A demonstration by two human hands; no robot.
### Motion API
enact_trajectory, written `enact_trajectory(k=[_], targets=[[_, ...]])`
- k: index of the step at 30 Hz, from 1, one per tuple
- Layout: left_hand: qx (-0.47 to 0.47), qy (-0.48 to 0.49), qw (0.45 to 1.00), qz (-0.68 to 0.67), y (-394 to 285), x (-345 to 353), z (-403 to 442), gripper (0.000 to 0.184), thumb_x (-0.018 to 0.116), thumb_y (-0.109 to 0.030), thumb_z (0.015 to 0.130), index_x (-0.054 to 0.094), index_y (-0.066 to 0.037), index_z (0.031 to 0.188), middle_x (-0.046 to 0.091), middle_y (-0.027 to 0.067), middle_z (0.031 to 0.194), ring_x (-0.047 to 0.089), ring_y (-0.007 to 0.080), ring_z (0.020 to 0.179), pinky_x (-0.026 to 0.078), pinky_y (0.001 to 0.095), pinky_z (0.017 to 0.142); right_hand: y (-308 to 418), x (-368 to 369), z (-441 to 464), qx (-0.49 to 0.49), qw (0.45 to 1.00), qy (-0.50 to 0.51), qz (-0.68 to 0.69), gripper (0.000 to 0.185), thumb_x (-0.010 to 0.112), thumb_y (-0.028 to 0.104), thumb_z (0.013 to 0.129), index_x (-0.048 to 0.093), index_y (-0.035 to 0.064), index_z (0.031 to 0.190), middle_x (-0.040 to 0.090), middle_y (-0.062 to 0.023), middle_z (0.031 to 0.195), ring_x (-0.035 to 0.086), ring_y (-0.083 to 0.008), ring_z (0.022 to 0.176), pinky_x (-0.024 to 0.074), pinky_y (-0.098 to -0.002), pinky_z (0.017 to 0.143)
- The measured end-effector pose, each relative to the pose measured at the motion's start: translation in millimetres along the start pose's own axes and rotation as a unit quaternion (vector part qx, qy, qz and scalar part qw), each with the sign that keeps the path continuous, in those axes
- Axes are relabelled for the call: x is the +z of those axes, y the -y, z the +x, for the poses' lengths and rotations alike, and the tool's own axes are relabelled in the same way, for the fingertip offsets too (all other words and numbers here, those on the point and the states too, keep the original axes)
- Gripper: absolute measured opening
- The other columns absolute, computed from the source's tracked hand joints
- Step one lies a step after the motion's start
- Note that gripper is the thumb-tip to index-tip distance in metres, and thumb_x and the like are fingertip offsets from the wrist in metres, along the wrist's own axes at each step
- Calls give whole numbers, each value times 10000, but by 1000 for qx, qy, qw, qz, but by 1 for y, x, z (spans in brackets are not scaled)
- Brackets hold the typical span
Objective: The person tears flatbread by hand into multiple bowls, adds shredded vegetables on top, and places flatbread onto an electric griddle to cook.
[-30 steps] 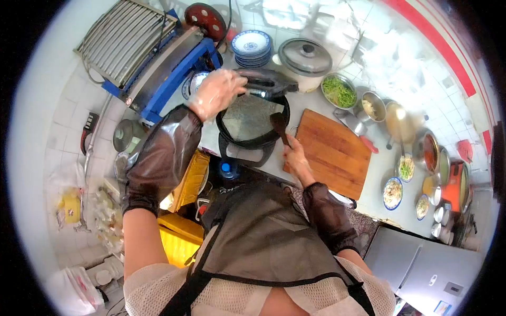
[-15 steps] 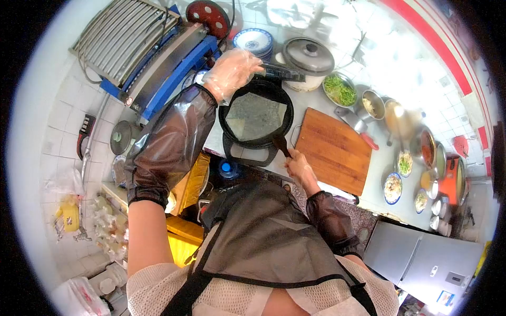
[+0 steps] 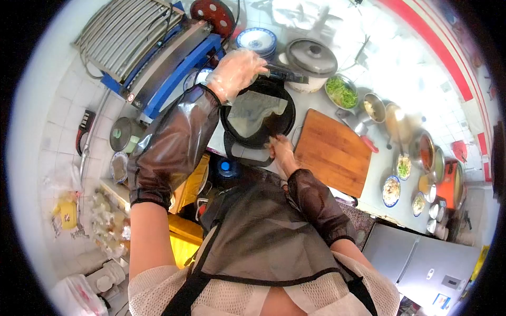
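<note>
A round black pan point(image 3: 289, 121) holds a thin, pale, translucent sheet point(image 3: 255, 113). The sheet's edge nearest me is curved and drawn up, baring dark pan below it. My right hand point(image 3: 283, 151) is closed around the handle of a dark spatula point(image 3: 275, 129), whose front reaches into the pan at the sheet's near right edge. Over the pan's far left rim, my left hand point(image 3: 238, 75) wears a clear plastic glove. Its fingers are bent together beside a black bar-shaped part point(image 3: 290, 74); what they grip, if anything, is hidden.
A wooden cutting board point(image 3: 333, 152) lies right of the pan. Behind stand a lidded pot point(image 3: 311, 58), stacked plates point(image 3: 256, 39) and a bowl of greens point(image 3: 341, 92). A blue-framed roller machine point(image 3: 182, 79) flanks the left. Filled bowls point(image 3: 391, 190) line the right counter.
My right hand has moved left and slightly up, pushing the spatula farther into the pan. The sheet's near edge has shifted away from me and curled. My left hand stays almost in place.
</note>
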State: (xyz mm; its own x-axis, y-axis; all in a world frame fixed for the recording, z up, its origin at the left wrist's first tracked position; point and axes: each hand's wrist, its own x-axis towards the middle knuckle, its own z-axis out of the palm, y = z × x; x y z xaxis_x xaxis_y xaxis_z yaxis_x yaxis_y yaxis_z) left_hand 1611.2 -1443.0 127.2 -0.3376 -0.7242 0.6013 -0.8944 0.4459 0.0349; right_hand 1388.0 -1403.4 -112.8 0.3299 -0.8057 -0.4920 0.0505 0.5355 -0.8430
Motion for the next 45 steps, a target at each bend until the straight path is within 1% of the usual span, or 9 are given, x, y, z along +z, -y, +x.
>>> enact_trajectory(k=[5, 10, 12, 16, 26, 34, 40, 41, 45], targets=[[37, 14, 999, -2, 9, -8, 10, 166, 595, -122, 803, 643, -43, 940, 598, 107, 843, 579, 286, 789, 464, 366, 675, 20, -8, -46, 66, 998, 2, 3, 191, 511, 131, 900, 499, -10, 771, 481, -50, 594, 437, -137, 454, 343, -284, 415], [17, 0, 1000, 25, 9, -4, 13, 174, 581, -173, 820, 653, -58, 928, 598, 104, 832, 565, 292, 780, 457, 380, 675, 10, -15, -32, 1, 997, 19, -77, 133, 465, 93, 892, 504, -18, 831, 494, -58, 621, 436, -152, 455, 351, -302, 417], [27, 6, 999, 31, 9, -4, 12, 172, 583, -174, 819, 654, -61, 928, 599, 103, 833, 563, 292, 775, 455, 381, 674, 10, -5, -32, -37, 998, 33, 33, 120, 469, 89, 890, 489, -29, 897, 498, -63, 640, 432, -153, 454, 357, -314, 416], [-2, 10, 999, 33, 9, -11, 23, 166, 575, -188, 831, 652, -77, 927, 588, 102, 811, 552, 298, 781, 447, 393, 684, 16, -30, -48, 78, 995, 55, -27, 111, 456, 89, 889, 480, -14, 921, 490, -58, 637, 445, -149, 464, 359, -294, 416], [-2, 1, 999, 51, 26, -7, 41, 150, 547, -214, 844, 662, -138, 902, 586, 101, 818, 554, 300, 824, 446, 415, 721, 23, -46, -65, 9, 999, -46, 20, 77, 453, 98, 919, 461, 23, 935, 476, -34, 627, 433, -121, 451, 359, -273, 404], [13, 29, 999, 42, 36, -14, 55, 197, 535, -264, 879, 661, -113, 879, 564, 126, 812, 547, 322, 837, 447, 410, 734, 61, -51, -62, -8, 1000, -4, 19, 138, 479, 129, 902, 459, 61, 1020, 451, -12, 628, 402, -99, 461, 332, -253, 395], [12, 140, 981, 131, 67, -14, 98, 202, 489, -228, 898, 649, -105, 897, 601, 118, 902, 559, 301, 902, 442, 395, 788, 26, -76, -48, 0, 998, 30, -47, 114, 479, 104, 929, 470, 26, 1012, 485, -26, 655, 428, -113, 444, 352, -264, 390], [-53, 155, 979, 118, 75, -10, 105, 179, 533, -200, 871, 631, -81, 962, 601, 138, 992, 551, 310, 945, 435, 396, 831, 26, -74, -49, 0, 998, 30, -48, 114, 479, 104, 929, 470, 26, 1012, 485, -26, 655, 428, -113, 444, 352, -264, 390], [-17, 121, 976, 183, 90, -3, 126, 267, 492, -118, 892, 601, -150, 1134, 597, 113, 1136, 573, 271, 1040, 452, 384, 922, 32, -59, -61, 14, 989, 26, -142, 111, 476, 85, 912, 483, 15, 997, 493, -35, 638, 431, -120, 434, 360, -270, 388]])
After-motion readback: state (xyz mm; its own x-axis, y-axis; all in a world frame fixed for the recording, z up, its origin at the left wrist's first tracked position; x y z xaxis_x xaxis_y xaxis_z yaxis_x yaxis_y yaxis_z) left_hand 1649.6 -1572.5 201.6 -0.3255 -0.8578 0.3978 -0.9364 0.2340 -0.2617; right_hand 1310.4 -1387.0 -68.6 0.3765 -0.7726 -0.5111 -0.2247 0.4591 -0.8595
